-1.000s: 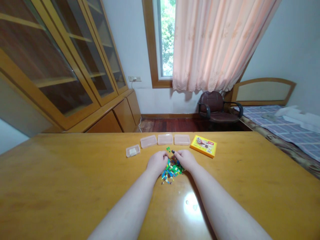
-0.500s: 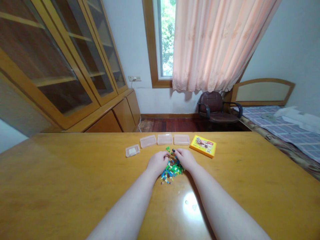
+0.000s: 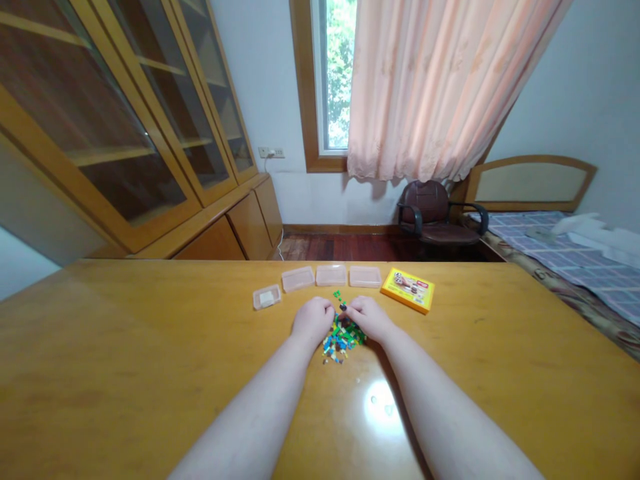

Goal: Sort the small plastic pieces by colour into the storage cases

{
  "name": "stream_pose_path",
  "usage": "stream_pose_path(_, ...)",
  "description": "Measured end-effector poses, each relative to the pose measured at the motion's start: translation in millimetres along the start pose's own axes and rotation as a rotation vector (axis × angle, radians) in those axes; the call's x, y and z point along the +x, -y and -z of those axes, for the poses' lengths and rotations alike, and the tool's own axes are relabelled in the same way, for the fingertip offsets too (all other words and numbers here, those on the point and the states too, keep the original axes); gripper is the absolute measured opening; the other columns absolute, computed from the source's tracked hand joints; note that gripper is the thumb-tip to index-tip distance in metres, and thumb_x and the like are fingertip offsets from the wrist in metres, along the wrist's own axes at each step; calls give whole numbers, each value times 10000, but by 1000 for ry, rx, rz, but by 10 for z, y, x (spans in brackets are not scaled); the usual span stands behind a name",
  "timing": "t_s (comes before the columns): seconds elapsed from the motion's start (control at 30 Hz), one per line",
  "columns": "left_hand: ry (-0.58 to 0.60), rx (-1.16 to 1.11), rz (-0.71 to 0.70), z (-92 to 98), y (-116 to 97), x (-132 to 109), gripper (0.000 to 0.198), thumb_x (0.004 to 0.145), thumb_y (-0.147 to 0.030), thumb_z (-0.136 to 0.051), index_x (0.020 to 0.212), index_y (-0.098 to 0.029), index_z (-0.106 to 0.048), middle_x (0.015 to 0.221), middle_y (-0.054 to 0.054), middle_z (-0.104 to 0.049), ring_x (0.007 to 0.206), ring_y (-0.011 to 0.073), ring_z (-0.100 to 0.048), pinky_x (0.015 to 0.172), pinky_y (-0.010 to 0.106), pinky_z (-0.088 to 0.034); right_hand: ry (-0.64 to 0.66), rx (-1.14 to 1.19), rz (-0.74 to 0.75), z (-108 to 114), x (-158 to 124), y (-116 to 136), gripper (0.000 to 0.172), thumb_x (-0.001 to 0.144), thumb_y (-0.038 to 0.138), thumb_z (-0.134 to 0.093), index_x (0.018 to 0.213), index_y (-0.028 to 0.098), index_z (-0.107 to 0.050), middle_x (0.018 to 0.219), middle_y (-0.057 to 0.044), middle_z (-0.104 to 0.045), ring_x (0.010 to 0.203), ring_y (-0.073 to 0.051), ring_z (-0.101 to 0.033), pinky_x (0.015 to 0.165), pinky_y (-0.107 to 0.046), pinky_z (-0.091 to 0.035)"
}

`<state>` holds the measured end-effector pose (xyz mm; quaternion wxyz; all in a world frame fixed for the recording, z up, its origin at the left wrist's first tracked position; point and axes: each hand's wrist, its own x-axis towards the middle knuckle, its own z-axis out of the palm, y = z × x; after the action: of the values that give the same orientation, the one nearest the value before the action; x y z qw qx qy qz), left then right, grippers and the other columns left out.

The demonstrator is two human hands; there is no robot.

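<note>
1. We count one heap of small plastic building bricks [image 3: 343, 339], too many to number, in blue, green, yellow and brown. It lies on a yellow-toned wooden table [image 3: 150, 347], between our two hands, with a few green bricks [image 3: 337, 295] apart at its 12 o'clock.
2. Our left hand [image 3: 313, 321] sits at the heap's 10 o'clock, its fingers [image 3: 327, 310] curled narrow and touching the heap's edge. We cannot tell if they hold a brick.
3. Our right hand [image 3: 364, 317] sits at the heap's 2 o'clock, its fingers [image 3: 351, 308] drawn narrow beside one dark brick [image 3: 343, 306]. We cannot tell if they grip it.
4. Four clear plastic boxes [image 3: 331, 275] stand in an arc from 10 to 12 o'clock; one, the farthest left, holds something white [image 3: 267, 298].
5. One yellow box [image 3: 407, 290] lies at 1 o'clock, just beside the last clear box.
6. Beyond the table, we see one glass-fronted wooden cabinet [image 3: 135, 113] at 10 o'clock, one window [image 3: 337, 73] and one peach curtain [image 3: 425, 87] at 12, one dark chair [image 3: 425, 213] at 1, and one bed [image 3: 545, 267] at 2.
</note>
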<state>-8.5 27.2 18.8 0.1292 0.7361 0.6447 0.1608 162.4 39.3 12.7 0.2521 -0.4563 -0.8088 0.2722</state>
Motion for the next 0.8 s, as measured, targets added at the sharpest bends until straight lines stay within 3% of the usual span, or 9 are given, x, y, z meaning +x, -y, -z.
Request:
stream_pose_path(0.23,-44,-85,-18,0,17,8,271,818,-253,-435,784,-206,-700,873,46,-686,857,186,-608,758,271,-438,-74,-92,-133,7,13,-2,376,902,328,-415,807,177,-745,777,-66,-722,737,-174,-620,676,-240,-384)
stream_pose_path(0.53,19,-134,-34,-41,7,9,353,806,-192,-458,1084,-229,-673,1122,32,-676,1041,187,-595,922,283,-424,-144,-70,-188,11,16,-36,448,921,362,-357,796,167,-740,769,-74,-726,749,-183,-635,688,-241,-398)
stream_pose_path(0.63,31,-101,-15,-45,-1,7,337,804,-186,-461,1058,-228,-678,1104,37,-681,1026,188,-601,907,282,-429,-143,-92,-169,4,15,-49,447,918,369,-361,787,169,-739,749,-71,-721,735,-182,-628,671,-241,-384)
stream_pose_path(0.8,-1,-85,8,-22,-14,-1,242,805,-199,-458,876,-214,-688,902,35,-699,869,185,-618,785,275,-452,-94,-145,-118,1,23,-29,427,906,378,-394,712,188,-723,702,-60,-707,683,-177,-604,644,-248,-347)
